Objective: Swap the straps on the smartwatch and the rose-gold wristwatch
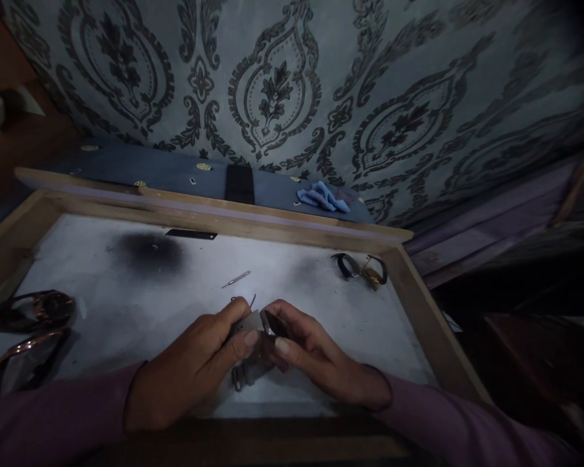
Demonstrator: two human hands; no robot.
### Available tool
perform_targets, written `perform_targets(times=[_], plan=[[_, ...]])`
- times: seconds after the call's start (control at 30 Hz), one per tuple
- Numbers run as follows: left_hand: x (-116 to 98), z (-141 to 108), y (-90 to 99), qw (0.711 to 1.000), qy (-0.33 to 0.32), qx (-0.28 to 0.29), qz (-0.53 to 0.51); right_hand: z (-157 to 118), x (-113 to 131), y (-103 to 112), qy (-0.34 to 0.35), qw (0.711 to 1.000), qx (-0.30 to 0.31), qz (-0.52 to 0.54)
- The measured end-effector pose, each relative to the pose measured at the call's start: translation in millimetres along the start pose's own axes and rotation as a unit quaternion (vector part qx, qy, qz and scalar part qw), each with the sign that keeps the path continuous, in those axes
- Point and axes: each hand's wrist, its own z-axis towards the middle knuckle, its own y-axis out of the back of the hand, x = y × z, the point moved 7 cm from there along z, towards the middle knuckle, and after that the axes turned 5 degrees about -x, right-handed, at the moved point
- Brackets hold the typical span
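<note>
My left hand [189,360] pinches a grey watch strap [249,322] between thumb and fingers, above the white-bottomed tray. In my right hand [321,357] is a small watch case [274,324] with a dark face and shiny edge, gripped by thumb and fingers. The strap's end meets the case's side; whether they are joined I cannot tell. Below the hands a strap end with a buckle [239,376] shows, partly hidden. Just beyond my fingertips lies a thin metal tool [237,279], and a small dark thin piece [253,301] shows by my left fingers.
A wooden rim [421,311] surrounds the tray. Watches [53,306] lie at the left, and another pair of straps with a gold-coloured watch [372,277] at the back right. A dark flat blade [191,234] rests near the back rim. Behind it are a blue cloth [324,196] and patterned wall.
</note>
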Motion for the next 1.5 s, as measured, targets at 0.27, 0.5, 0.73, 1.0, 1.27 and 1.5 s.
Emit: perform_targets(times=[0.27,0.5,0.73,1.0,1.27,1.5], plan=[[-2.0,-0.3,-0.5,0.998,-0.03,0.018,0.055,-1.1,3.3,-0.5,-0.001,1.0,0.006,-0.011],[-1.2,-0.9,0.0,0.997,-0.046,0.018,0.059,-1.1,3.0,-0.5,0.0,1.0,0.004,-0.018],[1.9,-0.4,1.9,0.994,-0.046,0.01,0.099,1.7,0.9,3.6,0.024,1.0,-0.009,0.015],[0.9,-1.2,2.7,0.993,-0.05,0.003,0.105,0.7,0.0,5.1,0.008,1.0,-0.011,-0.003],[2.7,-2.3,2.8,0.998,-0.033,-0.003,0.056,1.7,2.5,3.8,0.003,1.0,-0.015,-0.016],[-0.7,-2.6,1.0,0.994,-0.055,0.007,0.089,1.4,2.7,5.1,0.007,0.999,-0.026,-0.029]])
